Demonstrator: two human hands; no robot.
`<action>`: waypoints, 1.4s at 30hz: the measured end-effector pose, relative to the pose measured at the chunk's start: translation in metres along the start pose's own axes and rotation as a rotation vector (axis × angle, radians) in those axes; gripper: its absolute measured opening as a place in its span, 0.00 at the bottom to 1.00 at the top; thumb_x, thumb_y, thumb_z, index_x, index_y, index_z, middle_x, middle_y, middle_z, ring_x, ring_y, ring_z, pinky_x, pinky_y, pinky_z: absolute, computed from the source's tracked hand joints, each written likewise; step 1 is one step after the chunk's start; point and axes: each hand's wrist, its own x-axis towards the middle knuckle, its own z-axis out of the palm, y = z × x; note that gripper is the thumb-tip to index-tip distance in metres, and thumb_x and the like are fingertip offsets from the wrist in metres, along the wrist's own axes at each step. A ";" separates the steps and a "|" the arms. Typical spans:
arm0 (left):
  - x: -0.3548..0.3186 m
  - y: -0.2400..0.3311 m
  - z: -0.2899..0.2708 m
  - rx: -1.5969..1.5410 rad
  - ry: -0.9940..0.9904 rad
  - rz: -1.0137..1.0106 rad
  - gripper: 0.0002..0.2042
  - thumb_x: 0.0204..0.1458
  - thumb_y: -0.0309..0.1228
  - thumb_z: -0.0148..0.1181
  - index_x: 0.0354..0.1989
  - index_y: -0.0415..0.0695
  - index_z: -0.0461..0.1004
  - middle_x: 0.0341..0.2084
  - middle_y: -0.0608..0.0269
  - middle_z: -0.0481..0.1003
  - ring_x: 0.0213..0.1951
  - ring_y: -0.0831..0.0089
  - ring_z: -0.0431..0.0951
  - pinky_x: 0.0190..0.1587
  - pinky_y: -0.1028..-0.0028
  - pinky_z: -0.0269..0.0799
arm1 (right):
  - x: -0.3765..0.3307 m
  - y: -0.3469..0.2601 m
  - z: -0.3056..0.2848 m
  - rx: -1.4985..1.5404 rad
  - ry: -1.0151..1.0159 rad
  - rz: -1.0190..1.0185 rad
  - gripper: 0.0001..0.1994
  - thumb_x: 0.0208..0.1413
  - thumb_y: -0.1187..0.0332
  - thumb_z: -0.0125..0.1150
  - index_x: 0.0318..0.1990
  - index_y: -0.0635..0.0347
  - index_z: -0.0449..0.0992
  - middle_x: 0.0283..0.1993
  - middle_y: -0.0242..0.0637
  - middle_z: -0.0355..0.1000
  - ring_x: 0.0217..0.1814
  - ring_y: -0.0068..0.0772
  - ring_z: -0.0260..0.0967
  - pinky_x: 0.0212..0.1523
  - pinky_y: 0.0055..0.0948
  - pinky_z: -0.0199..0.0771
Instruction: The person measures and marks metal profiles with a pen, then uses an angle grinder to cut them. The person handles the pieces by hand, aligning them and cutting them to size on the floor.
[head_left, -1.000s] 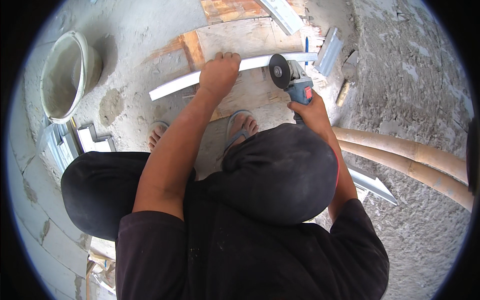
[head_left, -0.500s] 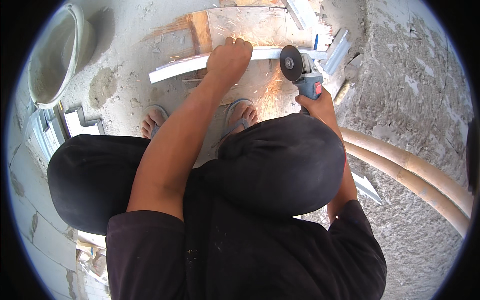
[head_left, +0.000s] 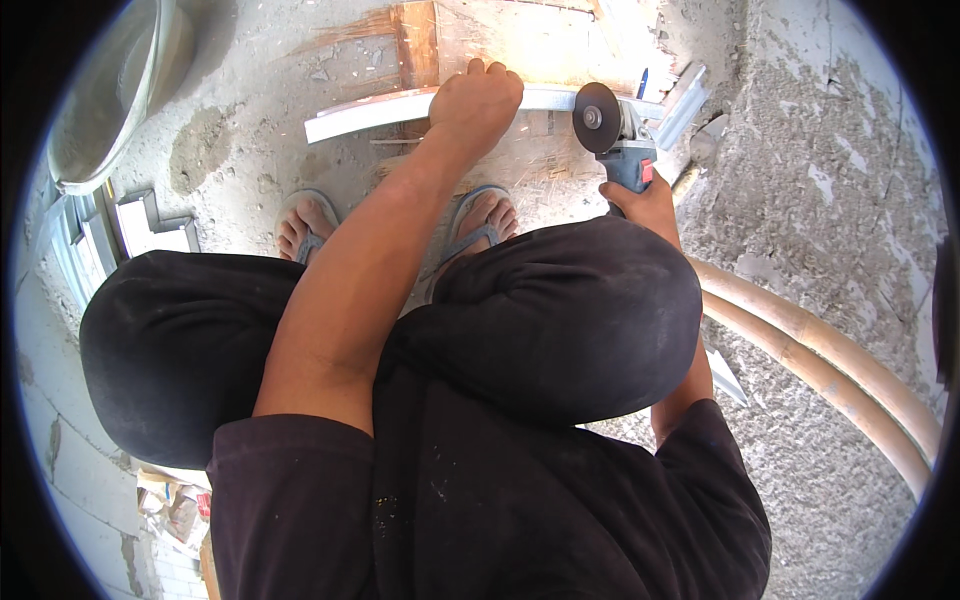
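My left hand [head_left: 477, 102] is closed around a long pale metal profile [head_left: 366, 115] that lies crosswise ahead of my feet. In my right hand [head_left: 643, 200] is a blue-grey angle grinder [head_left: 630, 165] with a red switch. Its dark cutting disc [head_left: 597, 117] stands upright against the profile, to the right of my left hand; the exact contact is hidden behind the disc. Beneath the profile is a worn wooden board [head_left: 417, 45] on the dusty floor. A few faint specks hang in the air near the profile.
A large pale tub [head_left: 160, 95] stands at the far left. Cut metal profiles lie at left [head_left: 150, 225] and at far right [head_left: 682, 100]. Two bamboo poles [head_left: 800, 330] stretch along my right side over rough ground. My sandalled feet [head_left: 482, 222] are close below the profile.
The bright spray of sparks below the disc is gone. The grinder, both hands and the profile appear slightly farther right in view, which has itself shifted.
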 end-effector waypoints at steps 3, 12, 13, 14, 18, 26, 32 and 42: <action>-0.001 0.002 -0.002 0.007 -0.005 -0.007 0.06 0.55 0.26 0.62 0.39 0.40 0.78 0.39 0.56 0.79 0.48 0.55 0.82 0.43 0.60 0.84 | 0.002 0.000 0.000 0.006 -0.002 0.013 0.23 0.49 0.65 0.71 0.50 0.70 0.78 0.40 0.43 0.80 0.40 0.34 0.78 0.45 0.35 0.77; -0.001 0.001 -0.001 0.003 0.010 -0.002 0.06 0.54 0.25 0.62 0.39 0.39 0.80 0.39 0.54 0.80 0.48 0.55 0.82 0.42 0.61 0.85 | 0.013 0.008 0.002 0.076 0.010 -0.021 0.24 0.49 0.65 0.72 0.52 0.71 0.78 0.41 0.44 0.81 0.40 0.35 0.78 0.45 0.35 0.77; -0.001 0.001 0.000 0.002 0.000 -0.006 0.06 0.54 0.25 0.62 0.39 0.39 0.80 0.38 0.54 0.80 0.48 0.55 0.82 0.42 0.61 0.85 | 0.012 0.008 0.002 0.083 0.010 -0.005 0.24 0.49 0.65 0.72 0.51 0.71 0.78 0.41 0.44 0.81 0.41 0.34 0.78 0.45 0.35 0.77; 0.000 0.002 0.000 0.006 0.004 -0.003 0.06 0.54 0.25 0.62 0.39 0.39 0.80 0.38 0.54 0.80 0.48 0.55 0.82 0.41 0.61 0.85 | 0.012 0.007 0.003 0.089 0.010 0.011 0.24 0.49 0.65 0.72 0.51 0.71 0.78 0.41 0.44 0.81 0.41 0.34 0.78 0.45 0.35 0.77; -0.001 0.001 0.001 0.015 0.021 0.007 0.06 0.53 0.24 0.62 0.38 0.39 0.81 0.39 0.54 0.80 0.47 0.56 0.82 0.41 0.61 0.85 | 0.017 0.012 0.003 0.059 0.017 -0.013 0.23 0.49 0.65 0.72 0.50 0.71 0.79 0.39 0.44 0.80 0.39 0.33 0.78 0.43 0.35 0.78; -0.003 0.001 0.005 0.031 0.028 -0.001 0.05 0.52 0.24 0.63 0.36 0.40 0.81 0.38 0.55 0.80 0.47 0.56 0.83 0.40 0.61 0.85 | 0.018 -0.001 -0.002 0.055 -0.001 0.004 0.22 0.48 0.65 0.72 0.49 0.71 0.79 0.38 0.43 0.80 0.37 0.33 0.78 0.42 0.34 0.78; -0.005 0.006 0.006 0.070 0.051 0.005 0.06 0.52 0.25 0.64 0.38 0.41 0.80 0.38 0.56 0.80 0.47 0.58 0.82 0.43 0.62 0.83 | 0.016 0.002 -0.007 0.009 0.000 -0.059 0.22 0.48 0.66 0.72 0.50 0.71 0.79 0.37 0.42 0.80 0.36 0.33 0.78 0.40 0.33 0.78; -0.051 0.028 0.015 0.093 0.083 -0.030 0.24 0.55 0.26 0.63 0.61 0.36 0.72 0.55 0.53 0.73 0.59 0.57 0.72 0.62 0.51 0.67 | -0.047 0.035 -0.015 0.260 0.129 -0.056 0.21 0.50 0.68 0.73 0.51 0.69 0.78 0.40 0.40 0.79 0.35 0.30 0.77 0.38 0.32 0.79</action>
